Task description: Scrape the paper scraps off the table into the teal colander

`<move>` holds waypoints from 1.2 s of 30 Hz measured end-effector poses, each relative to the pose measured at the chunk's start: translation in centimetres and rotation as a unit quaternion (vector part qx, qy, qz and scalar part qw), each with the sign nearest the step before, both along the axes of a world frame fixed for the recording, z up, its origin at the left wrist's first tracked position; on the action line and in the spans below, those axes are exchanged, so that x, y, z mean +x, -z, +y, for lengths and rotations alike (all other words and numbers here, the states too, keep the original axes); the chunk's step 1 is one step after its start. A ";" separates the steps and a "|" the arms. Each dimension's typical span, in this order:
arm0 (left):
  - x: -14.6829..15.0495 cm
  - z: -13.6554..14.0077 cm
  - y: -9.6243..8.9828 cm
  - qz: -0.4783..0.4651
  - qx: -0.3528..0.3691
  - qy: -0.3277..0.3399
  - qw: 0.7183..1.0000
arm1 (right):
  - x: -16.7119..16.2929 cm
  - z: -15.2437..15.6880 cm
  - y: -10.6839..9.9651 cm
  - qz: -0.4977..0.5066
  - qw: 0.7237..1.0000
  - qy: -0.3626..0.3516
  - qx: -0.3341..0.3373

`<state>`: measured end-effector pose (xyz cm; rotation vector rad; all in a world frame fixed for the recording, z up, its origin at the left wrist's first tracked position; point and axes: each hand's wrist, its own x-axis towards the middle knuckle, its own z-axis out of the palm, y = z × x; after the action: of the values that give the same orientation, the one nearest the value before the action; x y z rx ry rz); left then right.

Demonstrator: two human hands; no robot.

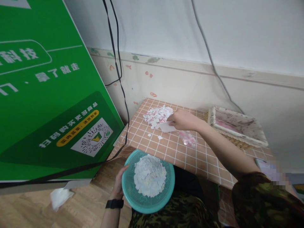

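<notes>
My left hand [120,180] grips the left rim of a teal plastic basket [169,190] held at the table's front edge, just below the tabletop. Inside the basket lies a heap of small white paper pieces [150,175]. My right hand [180,119] is closed on a flat white card [167,127] that touches the tabletop. Left of the card sits a pile of white and pink paper pieces [158,115]. Two loose white scraps [160,137] lie in front of it. A clear plastic bag with pink contents [187,138] rests below my right wrist.
A checked brown cloth covers the table [209,158]. At its right stands a lined wicker basket [239,126]; a phone-like object [268,169] lies nearer. A green sign panel [47,95] fills the left, with black cables [122,88] hanging beside it. White plastic [60,197] lies on the floor.
</notes>
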<state>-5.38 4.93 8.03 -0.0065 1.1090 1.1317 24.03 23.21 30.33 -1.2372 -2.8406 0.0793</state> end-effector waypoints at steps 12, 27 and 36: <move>-0.1 0.0 0.6 0.000 -0.010 0.001 1.000 | 0.7 -8.3 7.8 0.231 0.927 0.294 -0.011; 0.0 0.0 0.3 -0.003 -0.002 0.008 1.000 | 2.4 -10.1 9.3 0.301 0.877 0.375 0.002; -0.2 -0.1 0.6 -0.021 0.007 0.021 1.000 | 1.6 -10.4 10.0 0.272 0.886 0.374 0.031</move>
<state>-5.53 4.86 7.44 0.0041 1.0580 1.0973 25.63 12.82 20.29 -1.8361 -1.7552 0.2529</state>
